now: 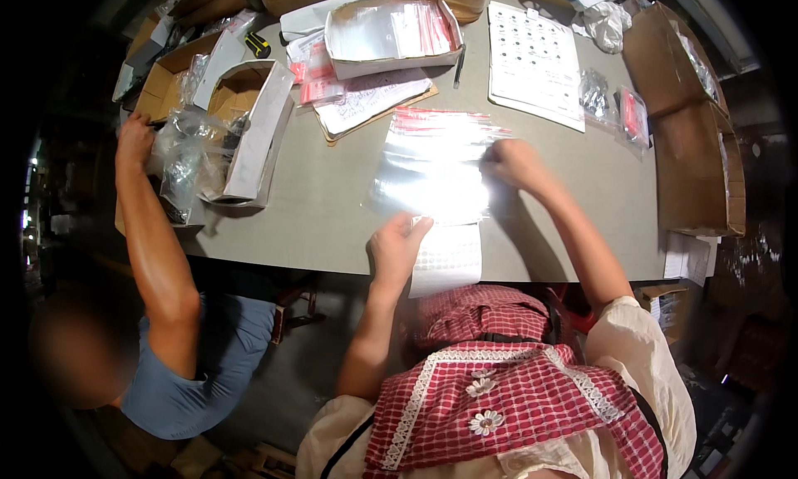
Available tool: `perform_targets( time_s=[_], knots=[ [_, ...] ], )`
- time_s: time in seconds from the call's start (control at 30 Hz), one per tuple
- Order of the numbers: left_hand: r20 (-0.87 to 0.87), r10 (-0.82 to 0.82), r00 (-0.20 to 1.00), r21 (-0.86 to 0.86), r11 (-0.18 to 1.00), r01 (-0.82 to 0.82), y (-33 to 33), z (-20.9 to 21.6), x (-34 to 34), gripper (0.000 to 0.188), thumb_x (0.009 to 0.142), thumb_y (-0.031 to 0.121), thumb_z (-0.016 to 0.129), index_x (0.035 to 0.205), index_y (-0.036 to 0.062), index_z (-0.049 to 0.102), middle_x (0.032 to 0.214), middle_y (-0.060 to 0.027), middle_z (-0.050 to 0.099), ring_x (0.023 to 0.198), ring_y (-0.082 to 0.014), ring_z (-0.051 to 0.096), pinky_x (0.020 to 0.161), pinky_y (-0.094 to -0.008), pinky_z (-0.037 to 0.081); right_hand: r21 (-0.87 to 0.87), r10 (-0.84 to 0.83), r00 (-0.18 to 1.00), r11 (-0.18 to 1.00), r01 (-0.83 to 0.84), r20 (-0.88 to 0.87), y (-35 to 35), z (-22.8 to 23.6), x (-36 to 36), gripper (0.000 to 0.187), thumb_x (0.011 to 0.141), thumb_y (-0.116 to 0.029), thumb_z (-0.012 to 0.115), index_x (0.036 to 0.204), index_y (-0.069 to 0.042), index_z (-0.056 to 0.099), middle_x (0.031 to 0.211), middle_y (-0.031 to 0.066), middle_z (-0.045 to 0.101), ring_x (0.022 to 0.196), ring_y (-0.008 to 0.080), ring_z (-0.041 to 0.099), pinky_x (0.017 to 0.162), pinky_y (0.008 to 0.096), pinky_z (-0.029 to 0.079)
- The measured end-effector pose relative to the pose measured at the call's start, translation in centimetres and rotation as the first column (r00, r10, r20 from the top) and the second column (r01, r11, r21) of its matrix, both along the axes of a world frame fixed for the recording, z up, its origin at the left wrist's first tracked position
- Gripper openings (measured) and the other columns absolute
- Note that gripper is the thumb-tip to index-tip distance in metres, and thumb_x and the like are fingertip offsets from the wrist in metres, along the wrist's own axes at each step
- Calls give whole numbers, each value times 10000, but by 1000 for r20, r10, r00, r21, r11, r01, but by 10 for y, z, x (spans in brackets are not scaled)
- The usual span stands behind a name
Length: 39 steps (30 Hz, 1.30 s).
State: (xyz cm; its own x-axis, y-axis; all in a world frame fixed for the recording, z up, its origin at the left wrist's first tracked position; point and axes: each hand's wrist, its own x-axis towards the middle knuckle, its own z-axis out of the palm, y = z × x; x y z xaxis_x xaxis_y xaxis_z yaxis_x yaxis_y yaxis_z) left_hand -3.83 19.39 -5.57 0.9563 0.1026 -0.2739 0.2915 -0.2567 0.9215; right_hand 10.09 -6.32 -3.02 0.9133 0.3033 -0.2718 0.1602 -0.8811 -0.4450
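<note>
- Head view: left hand [396,248], closed, pinches the sheet [449,259] at the near edge of the bags [428,167].
- Right hand [514,163] curls at their right edge (hold unclear).
- They lie on the tabletop [320,217]: best kept flat, squared.

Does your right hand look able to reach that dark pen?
Probably yes: only flat-lying clear bags and some tabletop seem to lie between the right hand and the dark pen.

plastic bags [428,167] lie on the table [324,230], right of a carton [264,142].
</note>
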Motion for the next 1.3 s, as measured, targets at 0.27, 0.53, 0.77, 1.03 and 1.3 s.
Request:
perform_targets(
  time_s=[0.27, 0.53, 0.77, 1.03, 1.3],
  knots=[
    [-21, -51, 998, 87, 995, 53, 1, -2, 7, 178, 936, 129, 712, 972, -45, 700, 766, -14, 715, 684, -23, 598, 598, -198, 445, 355, 16, 994, 934, 25, -112, 17, 33, -1, 172, 813, -132, 675, 938, -14, 675, 877, 161, 713, 827, 303, 683, 775, 392, 530],
    [-85, -29, 996, -1, 1000, 29, 3, -4, 5, 326, 899, 325, 732, 1033, 27, 730, 848, -140, 756, 752, -213, 723, 689, -335, 521, 476, -179, 935, 822, 313, -305, 3, 6, 6, 83, 799, -61, 649, 870, -19, 646, 768, 55, 667, 642, 133, 634, 612, 307, 515],
    [-75, -41, 996, -42, 998, 38, 3, -1, 5, 307, 911, 289, 717, 1050, 15, 728, 855, -128, 761, 759, -187, 721, 693, -315, 520, 458, -214, 931, 823, 335, -295, -8, 17, 7, 86, 809, -45, 633, 891, -19, 638, 782, 86, 676, 711, 205, 671, 656, 344, 533],
    [-61, -91, 994, -175, 981, 79, -1, 9, 6, 293, 923, 237, 692, 1073, -15, 713, 944, -159, 763, 838, -174, 718, 741, -308, 534, 1, -132, 959, 991, 136, 251, -33, 2, -1, 213, 775, -100, 672, 913, 47, 605, 888, 249, 682, 899, 424, 656, 794, 496, 526],
    [-104, -180, 978, -220, 963, 154, -19, 0, 8, 259, 988, 111, 620, 1155, -83, 657, 997, -109, 739, 898, -110, 673, 778, -242, 518, 536, 77, 995, 838, -98, 62, 0, 24, -7, 208, 828, -6, 605, 1035, -16, 589, 928, 128, 633, 869, 237, 624, 816, 362, 511]
  ],
)
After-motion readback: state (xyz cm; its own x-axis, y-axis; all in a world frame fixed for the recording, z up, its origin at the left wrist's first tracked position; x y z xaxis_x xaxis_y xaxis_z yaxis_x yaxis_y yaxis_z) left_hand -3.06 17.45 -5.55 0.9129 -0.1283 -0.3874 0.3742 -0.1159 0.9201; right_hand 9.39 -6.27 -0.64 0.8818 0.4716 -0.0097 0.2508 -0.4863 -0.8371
